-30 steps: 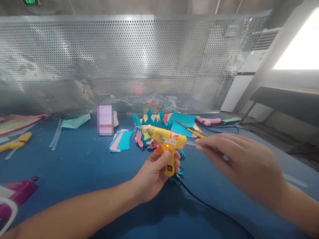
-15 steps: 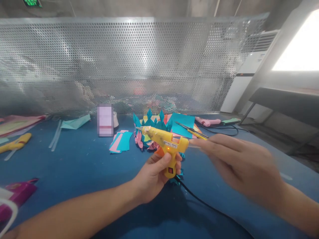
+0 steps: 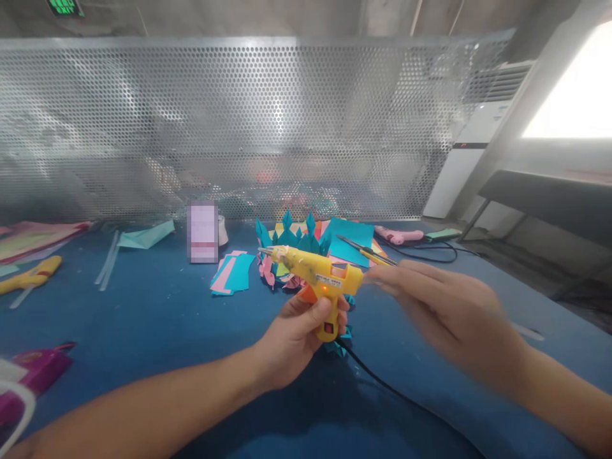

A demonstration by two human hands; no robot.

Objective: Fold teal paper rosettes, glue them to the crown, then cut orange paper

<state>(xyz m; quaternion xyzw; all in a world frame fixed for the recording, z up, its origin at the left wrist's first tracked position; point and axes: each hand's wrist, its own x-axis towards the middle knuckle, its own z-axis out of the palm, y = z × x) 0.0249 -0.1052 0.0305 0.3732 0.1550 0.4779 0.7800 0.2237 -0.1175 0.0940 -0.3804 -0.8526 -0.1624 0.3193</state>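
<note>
My left hand point(image 3: 296, 335) grips the handle of a yellow hot glue gun point(image 3: 315, 275), nozzle pointing left, its orange light lit and a black cord point(image 3: 382, 386) trailing to the lower right. My right hand point(image 3: 444, 309) is at the gun's rear, its fingertips touching the back end; a clear glue stick seen there earlier is hidden now. Behind the gun lies a pile of folded teal and pink paper pieces point(image 3: 291, 245) on the blue table point(image 3: 157, 319).
Scissors with yellow handles point(image 3: 368, 252) lie on teal paper. A pink glue gun point(image 3: 399, 234) rests far right, a yellow one point(image 3: 29, 275) far left, a magenta object point(image 3: 38, 370) at lower left. Clear glue sticks point(image 3: 108, 264) and a perforated metal screen point(image 3: 239, 127) stand behind.
My right hand has moved left toward the gun's rear, pushing the clear glue stick in until it no longer shows. The gun rose slightly.
</note>
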